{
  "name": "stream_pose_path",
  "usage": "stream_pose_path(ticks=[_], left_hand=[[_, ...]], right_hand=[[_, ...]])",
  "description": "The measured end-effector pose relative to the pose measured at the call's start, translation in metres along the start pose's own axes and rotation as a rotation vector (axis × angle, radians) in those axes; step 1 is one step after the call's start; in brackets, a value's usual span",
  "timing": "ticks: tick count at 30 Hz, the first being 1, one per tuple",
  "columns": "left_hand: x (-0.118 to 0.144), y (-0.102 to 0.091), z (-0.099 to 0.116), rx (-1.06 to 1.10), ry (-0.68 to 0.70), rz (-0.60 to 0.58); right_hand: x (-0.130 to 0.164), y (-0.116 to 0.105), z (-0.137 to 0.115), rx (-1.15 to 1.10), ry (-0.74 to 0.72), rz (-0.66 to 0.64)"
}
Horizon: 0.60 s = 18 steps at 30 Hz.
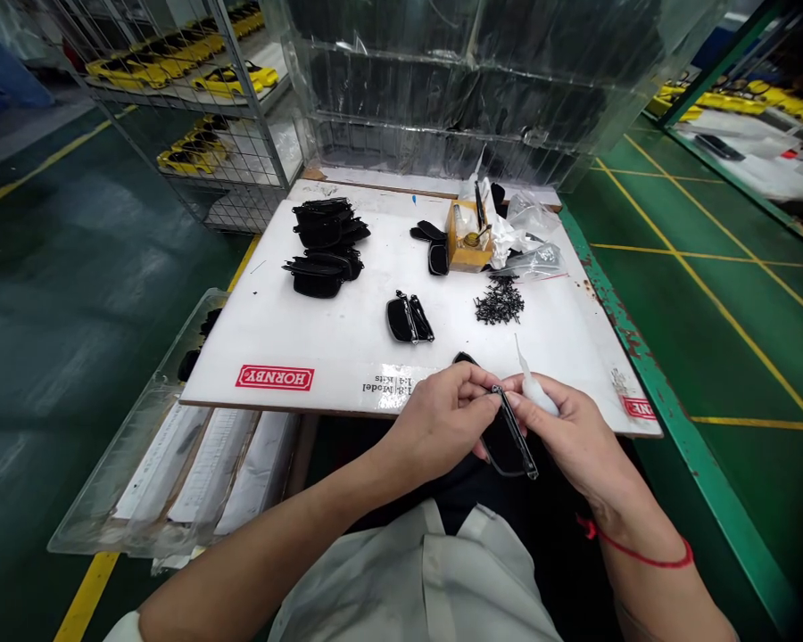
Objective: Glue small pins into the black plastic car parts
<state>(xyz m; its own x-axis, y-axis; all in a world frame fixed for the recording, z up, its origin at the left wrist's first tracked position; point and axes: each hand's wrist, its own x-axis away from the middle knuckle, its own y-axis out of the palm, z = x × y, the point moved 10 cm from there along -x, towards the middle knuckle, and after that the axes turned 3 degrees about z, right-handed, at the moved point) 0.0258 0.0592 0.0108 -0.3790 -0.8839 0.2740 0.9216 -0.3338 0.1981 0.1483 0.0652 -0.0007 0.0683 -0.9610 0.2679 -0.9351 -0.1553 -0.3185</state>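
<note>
Pinching a glossy black panel (504, 448) between thumb and fingers of the left hand (442, 417), at the near edge of the bench (335, 343). Gripping a white nozzle bottle (539, 397) in the right hand (574, 430), thumb at the panel's far end. Farther out, leftward: a pair of black parts (409, 319). Beyond, rightward: heaped small black pieces (500, 303), then a cardboard box (467, 259). At far left: piled black pieces (322, 234).

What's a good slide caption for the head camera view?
Left hand and right hand meet at a black part, the right also holding a white nozzle bottle, by a white worktable.
</note>
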Motion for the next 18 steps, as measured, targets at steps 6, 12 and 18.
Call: stream_pose_path(ticks=[6,12,18], left_hand=[[-0.0017,-0.0001,-0.0023,-0.014,0.009,0.006],[-0.0017,-0.0030,-0.0056,-0.038,0.024,0.019],[-0.0039,-0.0076,-0.0068,-0.056,0.025,0.052]], right_hand=[[0.0013,-0.0002,-0.0025,0.041,-0.018,-0.010],[0.0024,-0.0005,-0.0065,0.079,-0.039,0.001],[0.0048,-0.0003,-0.0087,0.120,-0.030,0.008]])
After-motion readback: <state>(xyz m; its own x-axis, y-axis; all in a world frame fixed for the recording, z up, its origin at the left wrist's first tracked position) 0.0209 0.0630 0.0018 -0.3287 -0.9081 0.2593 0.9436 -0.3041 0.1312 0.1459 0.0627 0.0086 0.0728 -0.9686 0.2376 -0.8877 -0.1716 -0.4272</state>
